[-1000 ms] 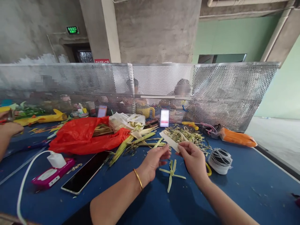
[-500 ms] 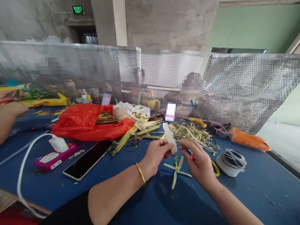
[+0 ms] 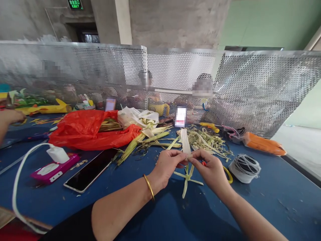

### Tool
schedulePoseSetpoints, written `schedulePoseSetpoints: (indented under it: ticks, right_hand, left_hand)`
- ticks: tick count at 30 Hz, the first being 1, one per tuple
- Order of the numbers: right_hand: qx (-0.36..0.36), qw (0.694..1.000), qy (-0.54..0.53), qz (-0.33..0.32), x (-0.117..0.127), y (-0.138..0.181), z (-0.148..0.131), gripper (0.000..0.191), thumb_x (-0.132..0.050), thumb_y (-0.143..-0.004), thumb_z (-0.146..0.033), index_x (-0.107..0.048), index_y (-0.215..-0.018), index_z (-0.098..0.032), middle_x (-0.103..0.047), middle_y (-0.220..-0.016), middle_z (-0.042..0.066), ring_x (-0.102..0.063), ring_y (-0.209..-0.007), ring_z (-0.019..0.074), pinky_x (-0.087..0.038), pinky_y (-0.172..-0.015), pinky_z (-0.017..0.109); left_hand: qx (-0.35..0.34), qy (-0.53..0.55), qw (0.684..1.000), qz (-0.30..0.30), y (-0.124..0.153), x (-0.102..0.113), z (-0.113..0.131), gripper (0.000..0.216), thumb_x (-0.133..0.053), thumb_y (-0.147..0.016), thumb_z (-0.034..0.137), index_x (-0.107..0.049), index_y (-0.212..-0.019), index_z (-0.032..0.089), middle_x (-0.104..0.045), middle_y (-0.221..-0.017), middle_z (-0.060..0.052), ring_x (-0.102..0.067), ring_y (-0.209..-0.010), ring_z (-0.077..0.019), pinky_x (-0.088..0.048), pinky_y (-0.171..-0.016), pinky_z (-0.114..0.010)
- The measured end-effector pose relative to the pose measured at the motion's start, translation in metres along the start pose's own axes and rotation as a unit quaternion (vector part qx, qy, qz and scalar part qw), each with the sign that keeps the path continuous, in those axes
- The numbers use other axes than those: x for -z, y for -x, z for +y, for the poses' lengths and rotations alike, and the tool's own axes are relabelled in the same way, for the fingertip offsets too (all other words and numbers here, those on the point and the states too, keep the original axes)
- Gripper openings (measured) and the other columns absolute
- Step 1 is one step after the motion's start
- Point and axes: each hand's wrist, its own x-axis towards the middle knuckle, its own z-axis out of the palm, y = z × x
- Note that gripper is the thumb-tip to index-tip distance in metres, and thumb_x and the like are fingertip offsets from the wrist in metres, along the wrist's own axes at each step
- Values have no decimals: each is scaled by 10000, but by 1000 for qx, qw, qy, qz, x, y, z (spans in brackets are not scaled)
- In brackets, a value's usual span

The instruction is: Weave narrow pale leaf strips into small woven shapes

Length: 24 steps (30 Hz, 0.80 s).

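Observation:
My left hand (image 3: 167, 164) and my right hand (image 3: 210, 167) meet above the blue table (image 3: 160, 214), both pinching the lower end of a pale flat leaf strip (image 3: 185, 142) that stands up between them. A gold bangle (image 3: 148, 186) circles my left wrist. Under the hands lies a small woven cross of green leaf strips (image 3: 187, 179). Red-handled scissors with a yellow loop (image 3: 227, 174) lie partly hidden behind my right hand.
A heap of leaf trimmings (image 3: 207, 140), long green leaves (image 3: 140, 144), a red plastic bag (image 3: 87, 132), a black phone (image 3: 91, 169), a pink charging device with white cable (image 3: 54, 167), a white cord spool (image 3: 244, 167). Perforated metal screen (image 3: 175, 77) behind. Another person's hand (image 3: 10, 117) at left.
The pale strip passed from my right hand to both hands and now stands upright. My hands came together over the woven cross. The camera tilted down slightly.

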Motion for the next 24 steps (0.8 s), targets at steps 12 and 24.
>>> schedulePoseSetpoints:
  ticks: [12, 24]
  right_hand:
    - [-43, 999, -21, 22, -3, 2, 0, 152, -627, -770, -333, -549, -757, -203, -628, -686, 4, -578, -636, 161, -432, -591, 262]
    - [199, 973, 114, -6, 4, 3, -2, 161, -535, -878, -173, -594, -1011, -244, -624, -925, 35, -592, -877, 192, -448, -755, 307]
  left_hand:
    - [-83, -91, 992, 2, 1, 2, -6, 149, -678, -699, 306, -708, -681, 161, -667, -636, -20, -594, -628, -141, -435, -592, -238]
    - [-7, 4, 1000, 17, 0, 2, 3, 174, -733, -617, 304, -675, -663, 146, -608, -595, 4, -530, -578, -103, -372, -528, -223]
